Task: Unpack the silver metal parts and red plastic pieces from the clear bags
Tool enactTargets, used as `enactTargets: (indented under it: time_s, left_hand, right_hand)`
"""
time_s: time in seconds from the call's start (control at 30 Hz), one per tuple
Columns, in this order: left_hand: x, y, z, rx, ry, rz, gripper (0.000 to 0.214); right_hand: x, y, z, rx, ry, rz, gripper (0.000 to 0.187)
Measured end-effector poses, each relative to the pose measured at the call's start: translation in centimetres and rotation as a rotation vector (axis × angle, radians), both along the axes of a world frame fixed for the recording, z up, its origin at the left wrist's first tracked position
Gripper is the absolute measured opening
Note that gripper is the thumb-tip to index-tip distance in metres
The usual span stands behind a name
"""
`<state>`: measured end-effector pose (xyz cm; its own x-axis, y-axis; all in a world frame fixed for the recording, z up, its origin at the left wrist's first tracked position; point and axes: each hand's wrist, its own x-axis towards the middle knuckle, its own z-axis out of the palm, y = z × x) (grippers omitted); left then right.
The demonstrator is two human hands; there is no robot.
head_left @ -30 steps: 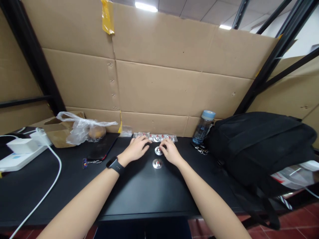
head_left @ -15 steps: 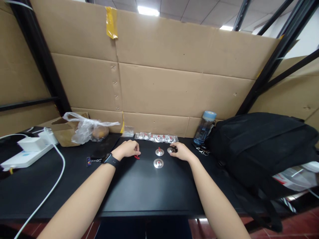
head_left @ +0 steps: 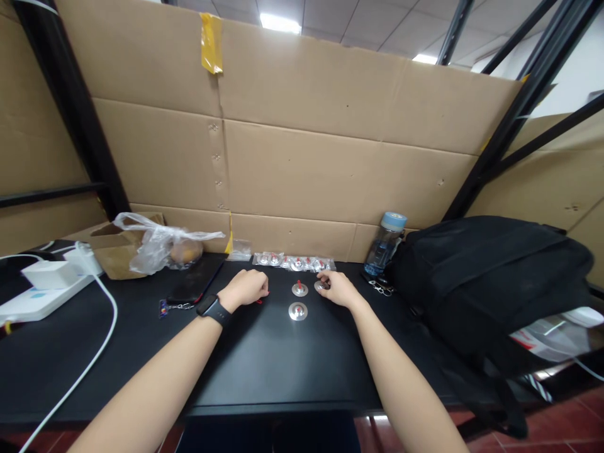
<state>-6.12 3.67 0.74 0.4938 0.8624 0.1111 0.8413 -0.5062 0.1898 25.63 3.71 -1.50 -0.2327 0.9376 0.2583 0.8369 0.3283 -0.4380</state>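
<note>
head cam | worn on the person's head, at the near edge of the black table (head_left: 264, 365) | faces forward and down, toward its far edge and the cardboard wall (head_left: 306, 163) beyond | near, wide: both hands (head_left: 340, 288) around mid-frame, ceiling (head_left: 353, 25) along the top

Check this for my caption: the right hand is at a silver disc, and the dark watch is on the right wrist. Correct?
The side is wrong: the head view shows the dark watch on the left wrist. The right hand is at a silver disc, as you say.
</note>
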Motion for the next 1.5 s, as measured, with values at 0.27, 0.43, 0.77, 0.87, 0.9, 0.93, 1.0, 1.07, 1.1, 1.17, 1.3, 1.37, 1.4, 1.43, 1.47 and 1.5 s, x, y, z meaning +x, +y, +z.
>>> enactTargets:
  time_s: [0.27, 0.43, 0.77, 0.87, 0.9, 0.93, 1.0, 1.07, 1.1, 1.17, 1.3, 1.37, 1.4, 1.43, 1.47, 1.5]
  left_hand:
    - [0.7, 0.1, -0.2, 0.136, -0.201, -0.092, 0.007]
    - [0.7, 0.5, -0.5, 0.167, -0.266, -0.089, 0.001]
    - [1.5, -0.3, 0.1, 0.282, -0.291, -0.056, 0.014]
    - [2.2, -0.5, -0.1, 0.323, -0.357, -0.049, 0.014]
    - [2.6, -0.6, -0.2, 0.336, -0.389, -0.046, 0.014]
    - [2.9, -0.8, -0.1, 0.346, -0.423, -0.042, 0.014]
    - [3.6, -1.3, 0.0, 0.358, -0.494, -0.028, 0.014]
    - [4.3, -1.9, 0.4, 0.359, -0.558, -0.019, 0.014]
    - [4.6, -2.2, 0.6, 0.361, -0.585, -0.016, 0.014]
    - [4.9, -2.7, 0.9, 0.373, -0.617, -0.016, 0.014]
    - [5.3, -3.4, 1.2, 0.420, -0.611, -0.017, 0.010]
    - [5.3, -3.5, 1.2, 0.439, -0.605, -0.010, 0.009]
    - [5.3, -3.6, 1.2, 0.447, -0.604, -0.005, 0.010]
    - [5.3, -3.6, 1.3, 0.454, -0.604, 0.000, 0.011]
    - [5.3, -3.7, 1.3, 0.461, -0.605, 0.005, 0.011]
    - [5.3, -3.8, 1.3, 0.466, -0.604, 0.009, 0.012]
  right_hand:
    - [0.5, 0.5, -0.2, -0.013, 0.014, -0.005, 0.043]
    - [0.6, 0.4, 0.0, -0.076, 0.007, -0.008, 0.037]
    - [-1.0, -0.7, 1.2, 0.059, -0.001, -0.121, 0.042]
    - [-1.9, -1.1, 1.6, 0.129, 0.228, -0.035, 0.031]
    - [-2.4, -1.3, 1.7, 0.139, 0.328, -0.008, 0.028]
    - [-3.0, -1.5, 1.9, 0.141, 0.430, 0.019, 0.028]
    - [-4.3, -2.0, 2.2, 0.128, 0.625, 0.091, 0.031]
    - [-5.6, -2.7, 2.4, 0.108, 0.789, 0.196, 0.034]
    - [-6.2, -3.0, 2.5, 0.097, 0.855, 0.241, 0.034]
    - [-7.2, -3.6, 2.6, 0.071, 0.949, 0.297, 0.033]
    - [-8.0, -4.1, 2.7, 0.019, 1.024, 0.324, 0.033]
    - [-7.9, -4.1, 2.6, 0.007, 1.035, 0.318, 0.033]
    - [-7.9, -4.1, 2.6, 0.001, 1.038, 0.314, 0.032]
    - [-7.9, -4.0, 2.6, -0.007, 1.042, 0.312, 0.031]
    - [-7.8, -4.0, 2.6, -0.016, 1.047, 0.311, 0.030]
    - [-7.8, -4.0, 2.6, -0.026, 1.053, 0.309, 0.030]
